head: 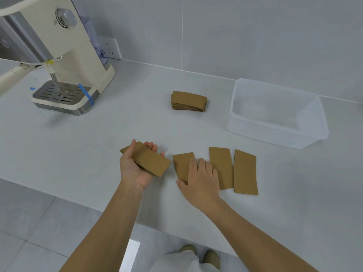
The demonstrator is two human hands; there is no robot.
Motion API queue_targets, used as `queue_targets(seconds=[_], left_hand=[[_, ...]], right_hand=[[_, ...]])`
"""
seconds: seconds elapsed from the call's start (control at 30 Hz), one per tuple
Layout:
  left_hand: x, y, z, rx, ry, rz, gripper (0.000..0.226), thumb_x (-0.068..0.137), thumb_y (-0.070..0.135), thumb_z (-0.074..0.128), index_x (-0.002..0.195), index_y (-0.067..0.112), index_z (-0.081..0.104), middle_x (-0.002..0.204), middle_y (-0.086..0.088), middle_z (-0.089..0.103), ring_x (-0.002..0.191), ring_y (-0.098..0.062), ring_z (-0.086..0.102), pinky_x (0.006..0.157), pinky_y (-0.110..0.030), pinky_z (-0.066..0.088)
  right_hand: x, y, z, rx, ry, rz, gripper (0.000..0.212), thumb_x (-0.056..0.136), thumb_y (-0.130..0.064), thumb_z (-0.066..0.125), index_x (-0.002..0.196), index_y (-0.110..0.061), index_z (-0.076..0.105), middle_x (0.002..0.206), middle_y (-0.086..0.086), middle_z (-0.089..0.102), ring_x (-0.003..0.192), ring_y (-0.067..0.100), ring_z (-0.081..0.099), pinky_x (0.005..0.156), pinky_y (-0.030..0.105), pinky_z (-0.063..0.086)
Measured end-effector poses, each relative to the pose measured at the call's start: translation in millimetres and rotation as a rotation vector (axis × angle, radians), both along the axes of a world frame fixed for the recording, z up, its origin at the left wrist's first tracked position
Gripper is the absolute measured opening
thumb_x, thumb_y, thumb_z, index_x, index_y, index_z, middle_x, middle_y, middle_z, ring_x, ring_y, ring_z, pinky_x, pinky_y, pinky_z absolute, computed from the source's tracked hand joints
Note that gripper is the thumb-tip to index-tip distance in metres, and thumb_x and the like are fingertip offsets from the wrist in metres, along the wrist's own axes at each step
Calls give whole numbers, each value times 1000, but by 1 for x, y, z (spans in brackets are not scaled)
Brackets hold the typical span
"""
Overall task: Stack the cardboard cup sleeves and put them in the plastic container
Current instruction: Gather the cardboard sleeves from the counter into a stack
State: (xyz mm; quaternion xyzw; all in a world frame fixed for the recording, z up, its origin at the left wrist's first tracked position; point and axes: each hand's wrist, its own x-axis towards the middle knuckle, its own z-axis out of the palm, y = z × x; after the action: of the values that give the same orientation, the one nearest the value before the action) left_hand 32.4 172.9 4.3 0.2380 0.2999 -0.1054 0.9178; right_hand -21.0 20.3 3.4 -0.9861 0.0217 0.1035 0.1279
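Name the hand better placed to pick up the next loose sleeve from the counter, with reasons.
Right. The right hand already lies flat on the nearest loose sleeve, with two more beside it. The left hand is occupied, holding the gathered sleeves.

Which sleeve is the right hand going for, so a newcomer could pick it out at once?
Start at the clear plastic container at the counter's right, then drop to the row of three flat brown sleeves near the front edge. It is the leftmost sleeve, nearest the small stack in the left hand. Unlike its two neighbours, it lies partly under the right hand.
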Motion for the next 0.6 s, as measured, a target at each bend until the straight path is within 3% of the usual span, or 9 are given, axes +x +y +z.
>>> queue_targets(seconds=[0.2,0.37,0.53,0.6], left_hand=[[-8,0,-2,-27,20,6,37,79,41,65,97,9,62,93,-5,64,87,-20,64,81,-43,53],[-10,-11,-1,-41,24,-52,41,77,44,65,99,9,62,91,-6,66,85,-20,65,84,-43,52],[-13,-25,1,-42,-23,-133,42,74,48,67,93,10,63,88,-6,66,83,-20,64,81,-40,54],[-14,-31,2,-37,-56,-165,45,73,51,67,93,10,63,92,-6,66,91,-21,63,83,-41,54]], right_hand=[[5,-6,6,18,13,25,41,87,-30,46,122,-10,40,126,9,46,115,26,41,91,34,34],[22,-17,27,322,98,-124,48,83,-33,54,124,-12,43,124,8,48,116,26,42,97,38,38],[32,-18,57,569,35,-151,54,79,-30,58,129,-16,44,127,3,45,121,21,39,104,42,36],[32,-13,64,611,-1,-115,52,80,-30,58,128,-17,45,129,1,44,123,19,38,105,38,34]])
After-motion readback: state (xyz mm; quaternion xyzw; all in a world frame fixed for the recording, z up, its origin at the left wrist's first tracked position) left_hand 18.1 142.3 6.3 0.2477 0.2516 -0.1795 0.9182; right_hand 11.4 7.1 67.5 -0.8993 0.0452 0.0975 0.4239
